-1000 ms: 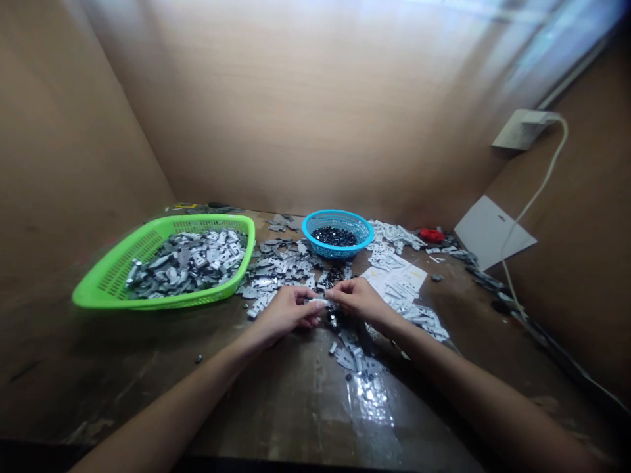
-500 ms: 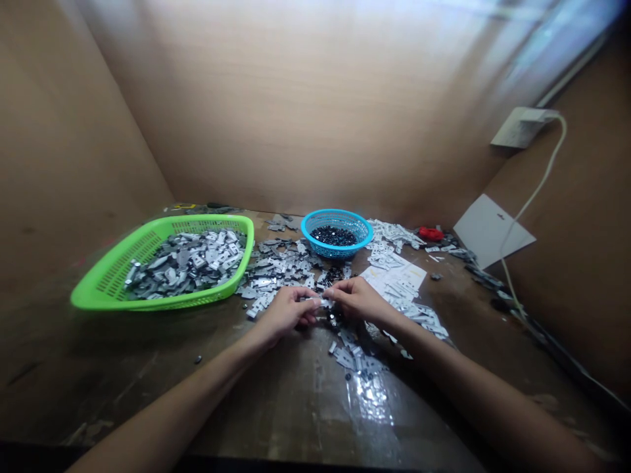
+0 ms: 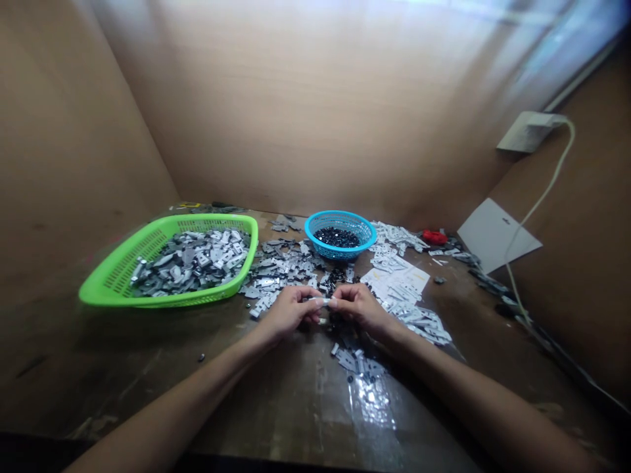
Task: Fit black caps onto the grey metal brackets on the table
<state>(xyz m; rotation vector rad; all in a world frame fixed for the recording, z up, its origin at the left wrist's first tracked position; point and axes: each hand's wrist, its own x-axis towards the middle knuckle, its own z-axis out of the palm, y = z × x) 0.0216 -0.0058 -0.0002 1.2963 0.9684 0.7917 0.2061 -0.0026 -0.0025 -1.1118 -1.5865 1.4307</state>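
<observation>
Left grip point(image 3: 292, 311) and right grip point(image 3: 363, 309) pinch 1 pale piece point(image 3: 326, 301).

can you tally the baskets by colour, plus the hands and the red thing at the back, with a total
Green basket: 1
Blue basket: 1
Left hand and right hand: 2
Red object: 1
Total: 5

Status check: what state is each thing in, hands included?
Left hand: pinching a small light part
Right hand: pinching the same part
Green basket: partly filled with grey parts
Blue basket: partly filled with small dark pieces
Paper: lying, partly covered
White cable: hanging slack
</observation>
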